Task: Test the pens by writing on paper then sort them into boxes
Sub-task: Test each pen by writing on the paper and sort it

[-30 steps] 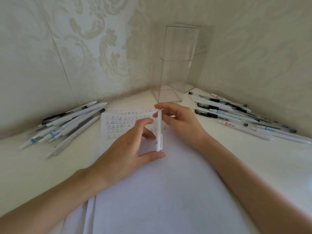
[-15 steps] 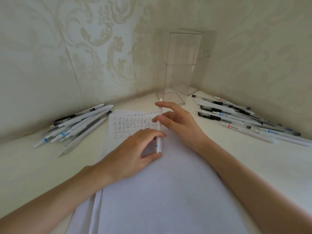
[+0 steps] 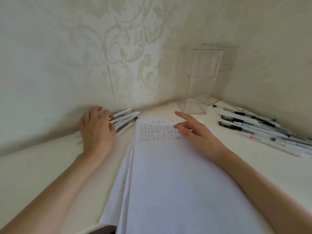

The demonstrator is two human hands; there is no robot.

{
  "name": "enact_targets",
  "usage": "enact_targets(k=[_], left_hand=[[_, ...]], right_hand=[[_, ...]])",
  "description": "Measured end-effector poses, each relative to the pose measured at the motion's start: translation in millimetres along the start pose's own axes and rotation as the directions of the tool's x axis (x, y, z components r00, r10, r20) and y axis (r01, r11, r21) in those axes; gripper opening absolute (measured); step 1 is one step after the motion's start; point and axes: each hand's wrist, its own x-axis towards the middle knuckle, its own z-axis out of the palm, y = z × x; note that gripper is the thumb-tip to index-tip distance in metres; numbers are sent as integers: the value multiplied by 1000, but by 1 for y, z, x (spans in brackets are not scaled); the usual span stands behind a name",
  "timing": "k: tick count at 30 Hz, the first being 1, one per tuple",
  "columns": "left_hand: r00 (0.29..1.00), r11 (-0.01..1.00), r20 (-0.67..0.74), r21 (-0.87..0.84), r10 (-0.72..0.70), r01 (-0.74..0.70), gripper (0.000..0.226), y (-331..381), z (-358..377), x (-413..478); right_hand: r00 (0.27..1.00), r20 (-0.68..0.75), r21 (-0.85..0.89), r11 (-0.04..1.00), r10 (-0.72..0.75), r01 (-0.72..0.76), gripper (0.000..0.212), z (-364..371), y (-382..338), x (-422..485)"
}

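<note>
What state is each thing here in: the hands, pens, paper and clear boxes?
paper: flat, rows of marks at its top.
left pens: piled by the wall.
right pens: lying loose on the table.
clear boxes: upright, no pens inside.
left hand: fingers on the left pens, grip unclear.
right hand: open, holding nothing, over the paper.

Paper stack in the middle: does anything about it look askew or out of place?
Slightly. The paper stack is not squared up: lower sheets fan out past its left edge. Nothing looks spilled or damaged.
</note>
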Motion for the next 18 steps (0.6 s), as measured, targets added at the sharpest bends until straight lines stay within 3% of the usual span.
enact_targets(k=[2,4,6,8,10,12,14,18], left_hand=[[991,990,-31,-50,133,-134,24,11,0,-5],[932,903,0,-249,362,-351,26,31,0,-17],[785,734,140,-482,603,-478,38,54,-3,-34],[577,598,257,-594,775,-539,47,69,-2,-48],[452,584,378,-617,808,-527,53,75,2,-56],[407,611,455,-592,792,-526,57,76,4,-59],[397,615,470,-586,788,-527,58,78,5,-60],[398,611,464,-588,791,-530,59,78,7,-60]], right_hand=[[999,-30,-17,1000,14,-14,35,-1,-2,-1],[995,-99,-88,996,13,-22,30,-8,-4,0],[979,-202,-285,957,-7,-52,26,-23,1,2],[948,-318,-487,858,0,-164,25,-45,12,3],[894,-437,-566,740,103,-362,28,-68,25,0],[820,-542,-591,609,187,-529,34,-85,34,-6],[773,-599,-595,530,209,-604,34,-92,40,-9],[778,-597,-593,546,195,-591,24,-88,52,-9]])
